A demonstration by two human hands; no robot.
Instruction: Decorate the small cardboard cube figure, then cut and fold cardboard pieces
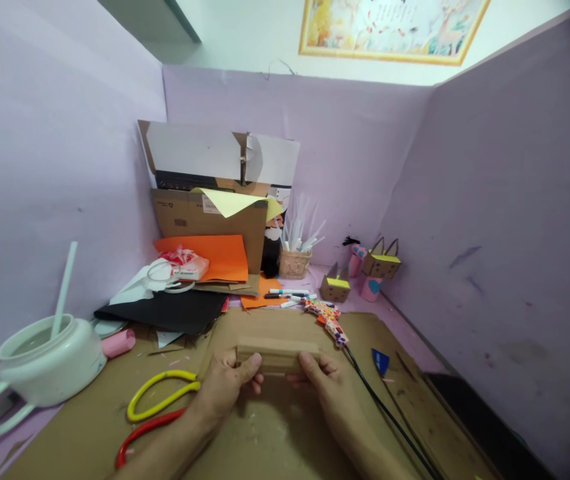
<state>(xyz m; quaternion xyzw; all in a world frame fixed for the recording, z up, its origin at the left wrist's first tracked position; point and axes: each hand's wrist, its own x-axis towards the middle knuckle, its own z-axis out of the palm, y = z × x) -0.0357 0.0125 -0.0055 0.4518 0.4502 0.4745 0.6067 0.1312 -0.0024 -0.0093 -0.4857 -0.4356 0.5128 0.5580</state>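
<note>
Between my two hands I hold a folded strip of brown cardboard point(279, 355), level and above the cardboard mat. My left hand point(227, 387) pinches its left end, thumb on the near face and fingers behind. The right end is gripped the same way by my right hand point(327, 383). Crease lines run along the strip's length. Just left of my left wrist lie scissors, one handle loop yellow point(162, 395) and the other red point(149, 427); my forearm hides their blades. A hot glue gun point(332, 323) covered in colourful patterns rests beyond my right hand.
A white pot point(49, 360) with a stick in it stands at left. Behind are cardboard boxes point(209, 220), orange paper point(227, 257), black sheets point(165, 313), a basket of glue sticks point(295, 261), markers point(289, 293) and cardboard animal figures point(335, 287). The glue gun's cord point(385, 407) runs along the right.
</note>
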